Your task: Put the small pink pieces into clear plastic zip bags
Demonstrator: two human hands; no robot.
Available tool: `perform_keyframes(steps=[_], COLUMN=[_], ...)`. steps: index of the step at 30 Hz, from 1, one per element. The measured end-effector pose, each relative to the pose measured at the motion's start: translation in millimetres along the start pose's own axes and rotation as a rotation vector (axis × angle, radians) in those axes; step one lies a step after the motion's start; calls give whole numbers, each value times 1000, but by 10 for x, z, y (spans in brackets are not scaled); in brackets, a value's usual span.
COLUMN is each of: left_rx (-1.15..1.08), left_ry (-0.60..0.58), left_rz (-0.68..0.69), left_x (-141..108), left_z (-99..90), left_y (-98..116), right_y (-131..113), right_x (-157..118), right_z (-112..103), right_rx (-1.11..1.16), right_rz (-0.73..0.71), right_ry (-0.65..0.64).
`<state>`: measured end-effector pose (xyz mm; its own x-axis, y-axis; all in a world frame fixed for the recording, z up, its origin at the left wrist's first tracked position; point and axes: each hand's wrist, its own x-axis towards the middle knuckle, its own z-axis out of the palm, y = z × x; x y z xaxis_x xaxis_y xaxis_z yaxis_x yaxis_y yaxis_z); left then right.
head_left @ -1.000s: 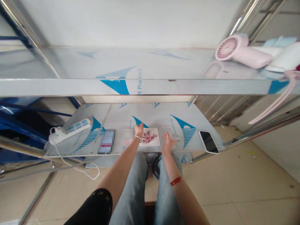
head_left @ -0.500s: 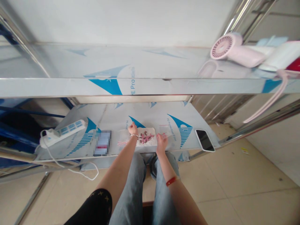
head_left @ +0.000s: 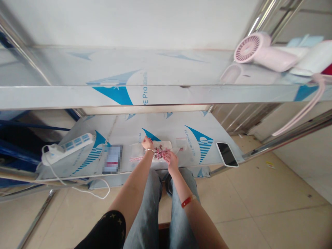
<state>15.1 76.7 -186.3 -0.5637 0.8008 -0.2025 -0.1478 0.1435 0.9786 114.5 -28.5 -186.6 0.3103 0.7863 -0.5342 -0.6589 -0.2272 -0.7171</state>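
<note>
A white tray (head_left: 168,143) lies near the front edge of the lower shelf, with small pink and dark red pieces (head_left: 160,152) in it. Over the tray's left edge my left hand (head_left: 147,143) is closed; whatever its fingers hold is too small to make out. My right hand (head_left: 171,161) reaches over the tray's right part, fingers spread at the pink pieces. Thin pink strips (head_left: 136,159) lie in clear plastic left of the tray. A clear bag (head_left: 181,142) rests to its right, with something small and reddish by it.
A blurred-out phone (head_left: 112,159) and a white power strip (head_left: 77,142) with a cable lie to the left. On the right is a dark-screened phone (head_left: 227,154). The upper shelf edge (head_left: 160,95) crosses in front, bearing a pink fan (head_left: 264,53).
My right hand has moved left from the clear bag to over the pieces in the tray, and its fingers have spread. My left hand has barely moved.
</note>
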Motion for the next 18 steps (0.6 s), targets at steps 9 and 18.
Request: perform_keyframes(steps=[9, 18], left_rx=[-198, -362], left_ry=[58, 4], left_rz=[-91, -162], left_x=[-83, -61], left_z=[-64, -63], left_y=[121, 149], right_y=[23, 21], right_x=[4, 35], right_z=[-21, -25], right_rx=[-36, -21], right_rz=[63, 83], right_ry=[-2, 3])
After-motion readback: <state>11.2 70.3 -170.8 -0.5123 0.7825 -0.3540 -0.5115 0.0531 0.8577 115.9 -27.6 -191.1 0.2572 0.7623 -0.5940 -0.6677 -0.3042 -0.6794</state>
